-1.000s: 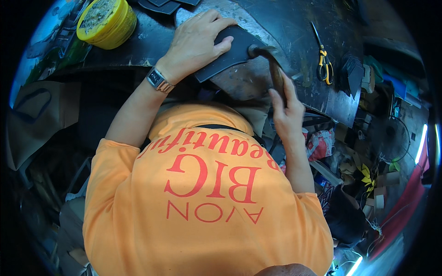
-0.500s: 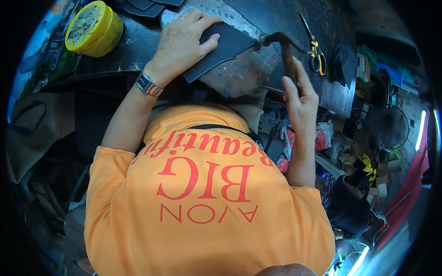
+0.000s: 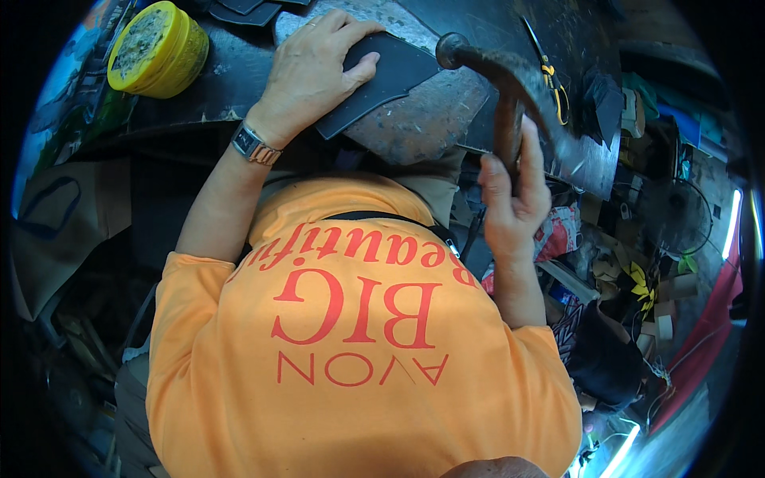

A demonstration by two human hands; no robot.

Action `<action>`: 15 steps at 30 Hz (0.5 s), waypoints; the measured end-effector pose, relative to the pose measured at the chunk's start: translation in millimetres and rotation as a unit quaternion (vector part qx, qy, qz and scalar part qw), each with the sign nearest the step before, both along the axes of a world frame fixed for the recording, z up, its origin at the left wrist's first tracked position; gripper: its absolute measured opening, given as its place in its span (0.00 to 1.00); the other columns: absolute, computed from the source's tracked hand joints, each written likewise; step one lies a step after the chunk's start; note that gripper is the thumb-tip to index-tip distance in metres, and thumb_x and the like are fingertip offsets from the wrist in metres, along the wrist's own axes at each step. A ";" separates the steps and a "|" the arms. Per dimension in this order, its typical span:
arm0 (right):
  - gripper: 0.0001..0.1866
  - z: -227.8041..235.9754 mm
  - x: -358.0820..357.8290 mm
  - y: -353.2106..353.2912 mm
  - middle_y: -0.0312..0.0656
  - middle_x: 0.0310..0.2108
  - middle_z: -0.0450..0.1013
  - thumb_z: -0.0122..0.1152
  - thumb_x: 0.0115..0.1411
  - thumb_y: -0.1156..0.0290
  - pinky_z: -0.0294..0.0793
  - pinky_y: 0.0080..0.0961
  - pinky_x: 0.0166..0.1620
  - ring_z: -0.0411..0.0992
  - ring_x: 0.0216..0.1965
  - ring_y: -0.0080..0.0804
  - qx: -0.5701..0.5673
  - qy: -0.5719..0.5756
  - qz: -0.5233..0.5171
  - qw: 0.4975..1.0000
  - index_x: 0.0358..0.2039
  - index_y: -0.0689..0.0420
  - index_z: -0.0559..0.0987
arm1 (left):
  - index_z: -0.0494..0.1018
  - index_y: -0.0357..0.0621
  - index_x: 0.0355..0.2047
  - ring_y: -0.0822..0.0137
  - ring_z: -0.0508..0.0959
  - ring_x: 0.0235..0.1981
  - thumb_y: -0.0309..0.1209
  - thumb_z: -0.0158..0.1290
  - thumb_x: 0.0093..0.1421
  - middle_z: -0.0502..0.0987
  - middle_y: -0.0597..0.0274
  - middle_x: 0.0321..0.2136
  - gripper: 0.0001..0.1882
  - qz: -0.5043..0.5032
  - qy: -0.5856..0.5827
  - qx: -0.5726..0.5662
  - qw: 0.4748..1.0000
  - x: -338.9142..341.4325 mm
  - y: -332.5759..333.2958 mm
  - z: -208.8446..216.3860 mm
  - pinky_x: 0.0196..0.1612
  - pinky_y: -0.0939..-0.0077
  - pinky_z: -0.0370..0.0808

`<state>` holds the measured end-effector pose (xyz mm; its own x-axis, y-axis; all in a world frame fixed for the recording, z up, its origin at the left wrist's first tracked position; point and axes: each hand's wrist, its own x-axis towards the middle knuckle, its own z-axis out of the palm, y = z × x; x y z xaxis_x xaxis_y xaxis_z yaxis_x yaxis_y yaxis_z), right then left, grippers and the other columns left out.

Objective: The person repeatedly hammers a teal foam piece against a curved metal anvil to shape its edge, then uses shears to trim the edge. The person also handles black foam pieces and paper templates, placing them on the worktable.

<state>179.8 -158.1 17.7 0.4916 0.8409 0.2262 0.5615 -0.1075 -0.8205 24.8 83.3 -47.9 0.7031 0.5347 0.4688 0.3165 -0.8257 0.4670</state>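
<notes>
My left hand (image 3: 315, 68) lies flat on a dark, curved flat piece of leather-like material (image 3: 390, 76), pinning it to a grey worn slab (image 3: 430, 131). A wristwatch (image 3: 253, 145) is on that wrist. My right hand (image 3: 514, 195) is closed around the wooden handle of a hammer (image 3: 504, 111). The hammer's round metal head (image 3: 456, 50) hangs just above the right end of the dark piece, apart from it. My orange printed shirt fills the lower half of the view.
A yellow round tub (image 3: 155, 48) with greyish paste stands on the dark workbench (image 3: 215, 88) at the far left. Yellow-handled scissors (image 3: 550, 76) lie beyond the hammer. More dark cut pieces (image 3: 239, 12) lie at the top edge. Cluttered scraps and bags (image 3: 629, 287) crowd the right side.
The hammer has risen off the dark piece, its head now lifted above it. My left hand has stayed pressed on the piece.
</notes>
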 end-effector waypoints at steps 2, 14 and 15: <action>0.25 -10.4 -4.3 3.0 0.56 0.47 0.80 0.67 0.62 0.74 0.77 0.29 0.51 0.81 0.48 0.39 -0.060 -0.053 0.023 0.997 0.60 0.61 0.75 | 0.78 0.53 0.54 0.58 0.79 0.43 0.40 0.58 0.64 0.77 0.61 0.40 0.19 -0.001 -0.002 -0.001 1.000 0.9 0.7 1.2 0.47 0.65 0.77; 0.20 -38.5 71.8 -5.0 0.50 0.43 0.81 0.67 0.62 0.72 0.79 0.31 0.48 0.82 0.43 0.41 -0.040 -0.174 -0.157 0.971 0.54 0.61 0.78 | 0.78 0.49 0.50 0.53 0.79 0.43 0.39 0.59 0.63 0.78 0.57 0.40 0.16 -0.015 -0.016 -0.025 0.999 -1.7 0.6 4.3 0.47 0.60 0.75; 0.20 -40.6 78.8 -4.4 0.50 0.42 0.81 0.67 0.61 0.72 0.79 0.33 0.46 0.82 0.42 0.43 -0.039 -0.215 -0.183 0.959 0.54 0.60 0.78 | 0.78 0.49 0.50 0.52 0.79 0.43 0.38 0.59 0.63 0.79 0.56 0.40 0.16 -0.022 -0.026 -0.031 0.999 -2.3 1.4 5.8 0.47 0.60 0.75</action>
